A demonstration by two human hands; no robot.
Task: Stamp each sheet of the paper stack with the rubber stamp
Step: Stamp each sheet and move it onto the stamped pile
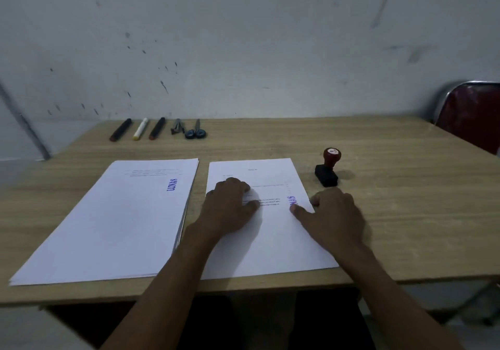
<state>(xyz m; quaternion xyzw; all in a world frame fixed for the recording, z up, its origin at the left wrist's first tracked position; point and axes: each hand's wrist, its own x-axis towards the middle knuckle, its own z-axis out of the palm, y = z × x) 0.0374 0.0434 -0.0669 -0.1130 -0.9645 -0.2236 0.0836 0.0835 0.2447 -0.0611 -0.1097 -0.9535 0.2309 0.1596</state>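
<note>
Standing upright on the bench (378,214), the rubber stamp (328,169) has a dark rectangular base and a reddish-brown knob handle, and it sits just beside the far right corner of the right-hand paper stack (273,241), apart from both hands. That stack lies in front of the person; its top sheet carries lines of small print and a blue mark reading "LUNAS" (292,200) near its right edge, partly covered by a fingertip. The left hand (230,206) rests palm-down on the upper left part of this sheet, fingers loosely curled and pressing on the paper, holding nothing. The right hand (334,214) lies at the sheet's right edge, its thumb stretched onto the paper at the blue mark and its other fingers bent on the bench at the paper's border; whether it pinches the edge of the sheet I cannot tell. To the left, just beside and nearly parallel, lies a thicker pile of sheets (116,222), its top page also bearing a blue "LUNAS" mark (172,184) near the far right corner. Along the far side of the bench, near the wall (243,38), lie three markers (140,129) in a row, then a small grey tool (177,126) and blue-handled scissors (196,130). A red chair (473,114) with a metal frame stands at the right end.
</note>
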